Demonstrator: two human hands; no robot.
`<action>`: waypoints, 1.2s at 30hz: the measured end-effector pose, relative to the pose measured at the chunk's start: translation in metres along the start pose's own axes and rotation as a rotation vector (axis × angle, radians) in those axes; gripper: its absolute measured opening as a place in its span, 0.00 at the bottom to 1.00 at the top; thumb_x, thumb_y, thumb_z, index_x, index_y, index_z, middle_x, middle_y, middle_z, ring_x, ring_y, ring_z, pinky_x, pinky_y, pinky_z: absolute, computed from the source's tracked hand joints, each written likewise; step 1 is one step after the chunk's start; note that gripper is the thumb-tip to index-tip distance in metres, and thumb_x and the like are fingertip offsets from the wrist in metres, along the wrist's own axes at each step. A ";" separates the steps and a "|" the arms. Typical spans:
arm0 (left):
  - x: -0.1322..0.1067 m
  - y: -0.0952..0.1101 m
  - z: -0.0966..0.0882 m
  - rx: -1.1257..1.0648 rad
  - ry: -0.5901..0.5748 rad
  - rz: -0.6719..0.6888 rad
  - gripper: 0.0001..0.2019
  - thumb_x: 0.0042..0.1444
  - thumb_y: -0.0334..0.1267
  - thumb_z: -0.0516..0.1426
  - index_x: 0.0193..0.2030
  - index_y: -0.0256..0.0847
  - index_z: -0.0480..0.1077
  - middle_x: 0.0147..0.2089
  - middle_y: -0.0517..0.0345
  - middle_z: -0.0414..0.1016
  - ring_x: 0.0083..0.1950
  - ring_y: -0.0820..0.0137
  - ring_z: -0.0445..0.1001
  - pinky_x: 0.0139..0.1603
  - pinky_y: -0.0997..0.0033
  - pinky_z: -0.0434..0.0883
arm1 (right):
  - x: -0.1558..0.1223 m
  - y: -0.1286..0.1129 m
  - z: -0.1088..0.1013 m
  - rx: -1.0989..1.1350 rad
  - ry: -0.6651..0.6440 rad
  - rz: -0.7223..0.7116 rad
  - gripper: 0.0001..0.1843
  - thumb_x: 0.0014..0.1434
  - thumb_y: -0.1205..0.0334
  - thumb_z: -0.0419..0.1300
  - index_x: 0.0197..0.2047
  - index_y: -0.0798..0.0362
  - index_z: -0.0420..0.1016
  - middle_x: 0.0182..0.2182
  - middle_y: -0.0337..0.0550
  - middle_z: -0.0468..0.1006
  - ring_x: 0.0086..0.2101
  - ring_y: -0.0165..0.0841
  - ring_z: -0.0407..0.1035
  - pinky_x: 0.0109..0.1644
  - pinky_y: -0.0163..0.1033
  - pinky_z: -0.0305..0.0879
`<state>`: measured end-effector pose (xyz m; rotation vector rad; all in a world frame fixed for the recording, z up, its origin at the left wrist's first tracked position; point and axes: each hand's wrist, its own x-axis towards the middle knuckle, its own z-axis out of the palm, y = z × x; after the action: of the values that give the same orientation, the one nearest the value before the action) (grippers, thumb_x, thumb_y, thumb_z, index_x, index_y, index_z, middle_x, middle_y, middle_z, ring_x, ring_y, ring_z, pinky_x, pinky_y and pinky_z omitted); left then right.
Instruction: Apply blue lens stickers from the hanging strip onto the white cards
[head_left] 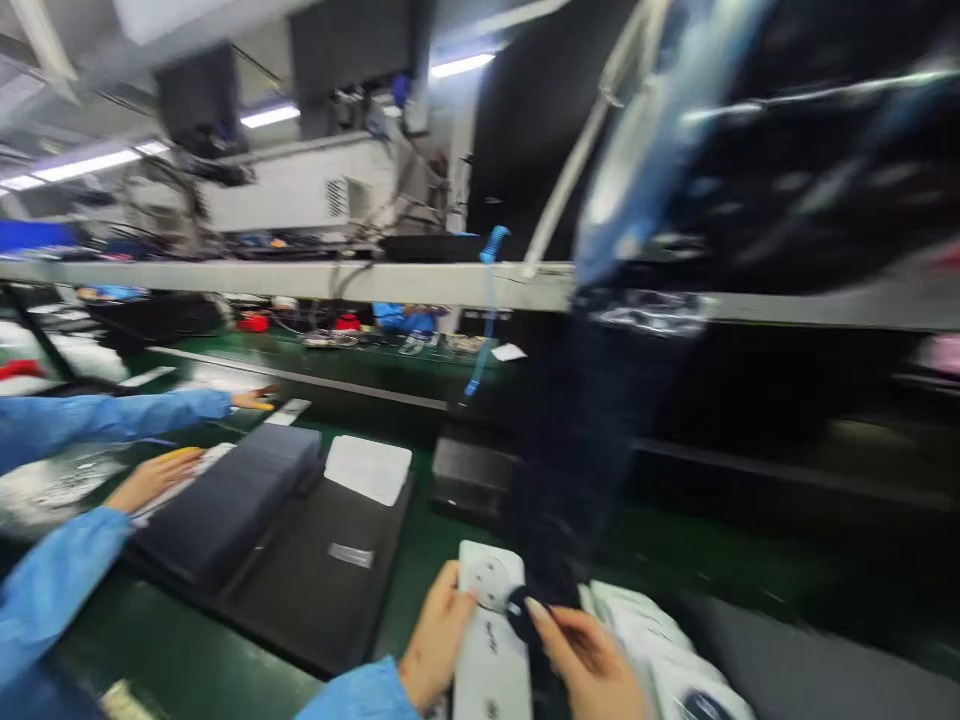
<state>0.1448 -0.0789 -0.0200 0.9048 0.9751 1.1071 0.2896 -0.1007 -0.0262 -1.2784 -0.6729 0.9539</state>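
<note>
My left hand (437, 636) grips the left edge of a white phone back panel (491, 668), with the thumb on its face. The panel stands lengthwise towards me and has a round camera area with small dots near its top. My right hand (589, 665) pinches a dark round piece (517, 612) at the panel's right edge, beside the camera area. Whether the piece touches the panel, I cannot tell. Just right of my right hand lie several white panels (637, 640) in a row, one with a dark disc (703, 706).
To the left, a co-worker's hand (156, 480) in a blue sleeve rests by a dark foam block (240, 500) on a black tray (315, 590). A white card (369, 468) lies on the tray. A shelf rail (420, 283) crosses above; dark plastic sheeting (585, 400) hangs ahead.
</note>
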 end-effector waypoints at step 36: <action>-0.014 0.010 0.010 0.113 -0.327 -0.030 0.24 0.59 0.49 0.56 0.57 0.39 0.62 0.31 0.59 0.76 0.30 0.72 0.71 0.31 0.76 0.65 | -0.005 0.010 0.004 -0.069 -0.020 -0.075 0.19 0.46 0.47 0.70 0.27 0.54 0.73 0.22 0.38 0.73 0.26 0.33 0.65 0.31 0.37 0.61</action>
<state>0.1487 -0.0910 -0.0048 1.1196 0.7827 0.8515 0.2819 -0.1033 -0.0351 -1.2969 -0.7702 0.8893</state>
